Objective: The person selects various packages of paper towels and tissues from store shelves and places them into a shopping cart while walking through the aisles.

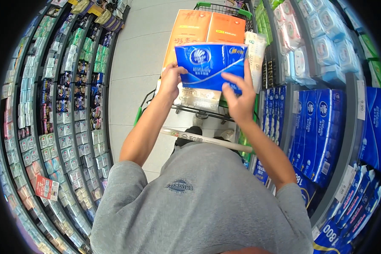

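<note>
Both my hands are at a blue plastic-wrapped pack of Vinda tissues (206, 68), held up over a shopping cart. My left hand (172, 79) grips its left edge, thumb on the front face. At the right edge, my right hand (241, 95) has one finger along the side and others bent over the front, near the lower corner. Behind the pack, two orange packs (192, 27) stand in the cart. A pale pack (200, 97) lies beneath the blue one, and another pale pack (253, 60) is at the cart's right side.
The cart's handle (209, 139) crosses in front of my body. Shelves of small packs (66, 120) line the left side. On the right shelves are blue tissue packs (314, 127) and light-blue wipe packs (327, 47). Grey floor tiles (133, 63) run along the aisle.
</note>
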Demonstrator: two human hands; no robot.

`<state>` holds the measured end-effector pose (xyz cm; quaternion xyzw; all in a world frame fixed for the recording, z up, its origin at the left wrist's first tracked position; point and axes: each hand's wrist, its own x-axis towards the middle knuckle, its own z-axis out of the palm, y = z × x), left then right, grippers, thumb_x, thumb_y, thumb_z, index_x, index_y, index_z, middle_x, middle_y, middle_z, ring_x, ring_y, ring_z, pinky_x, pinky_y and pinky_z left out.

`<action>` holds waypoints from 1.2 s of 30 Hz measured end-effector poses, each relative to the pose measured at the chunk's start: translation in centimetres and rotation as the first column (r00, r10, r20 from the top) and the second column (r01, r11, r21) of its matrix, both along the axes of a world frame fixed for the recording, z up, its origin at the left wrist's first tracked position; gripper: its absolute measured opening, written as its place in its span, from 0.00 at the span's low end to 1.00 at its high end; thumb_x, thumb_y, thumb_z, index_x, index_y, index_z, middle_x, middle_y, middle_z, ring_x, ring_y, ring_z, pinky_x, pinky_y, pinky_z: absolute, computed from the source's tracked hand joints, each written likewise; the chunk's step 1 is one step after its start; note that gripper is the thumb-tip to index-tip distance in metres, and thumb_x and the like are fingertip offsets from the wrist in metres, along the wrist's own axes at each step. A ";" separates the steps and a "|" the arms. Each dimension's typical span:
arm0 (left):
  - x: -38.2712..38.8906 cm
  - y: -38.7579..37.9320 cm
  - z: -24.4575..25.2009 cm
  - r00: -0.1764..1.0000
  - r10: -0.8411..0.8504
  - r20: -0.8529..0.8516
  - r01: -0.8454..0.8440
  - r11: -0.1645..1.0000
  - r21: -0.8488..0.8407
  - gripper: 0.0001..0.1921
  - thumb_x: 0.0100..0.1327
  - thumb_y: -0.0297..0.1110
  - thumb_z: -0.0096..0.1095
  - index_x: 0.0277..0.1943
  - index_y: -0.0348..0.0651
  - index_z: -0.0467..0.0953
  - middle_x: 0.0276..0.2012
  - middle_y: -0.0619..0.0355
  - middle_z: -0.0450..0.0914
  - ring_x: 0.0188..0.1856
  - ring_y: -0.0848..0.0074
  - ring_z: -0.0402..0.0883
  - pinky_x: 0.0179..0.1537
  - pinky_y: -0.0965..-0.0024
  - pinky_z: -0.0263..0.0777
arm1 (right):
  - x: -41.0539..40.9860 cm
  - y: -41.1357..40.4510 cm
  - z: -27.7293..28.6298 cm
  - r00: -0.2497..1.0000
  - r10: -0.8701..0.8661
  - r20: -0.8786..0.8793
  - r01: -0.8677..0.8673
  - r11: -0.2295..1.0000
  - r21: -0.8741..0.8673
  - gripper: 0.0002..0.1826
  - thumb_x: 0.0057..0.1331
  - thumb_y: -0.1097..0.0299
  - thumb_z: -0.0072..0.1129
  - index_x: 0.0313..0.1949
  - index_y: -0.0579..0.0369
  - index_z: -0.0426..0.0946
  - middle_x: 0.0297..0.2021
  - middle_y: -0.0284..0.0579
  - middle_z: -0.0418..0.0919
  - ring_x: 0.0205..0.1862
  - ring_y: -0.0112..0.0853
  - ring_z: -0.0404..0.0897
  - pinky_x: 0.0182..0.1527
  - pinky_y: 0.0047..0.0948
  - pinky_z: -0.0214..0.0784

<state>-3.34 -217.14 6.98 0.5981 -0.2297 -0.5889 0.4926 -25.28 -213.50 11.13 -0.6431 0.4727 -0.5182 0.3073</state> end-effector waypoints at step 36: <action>3.3 -12.6 -4.7 0.156 0.174 0.972 0.549 0.803 -0.231 0.35 0.47 0.28 0.61 0.63 0.56 0.68 0.65 0.34 0.57 0.64 0.45 0.61 0.64 0.52 0.56 | -1.7 -3.3 -10.0 0.801 0.111 -0.588 0.042 0.970 0.240 0.21 0.56 0.66 0.60 0.50 0.58 0.77 0.58 0.57 0.69 0.65 0.46 0.62 0.63 0.40 0.59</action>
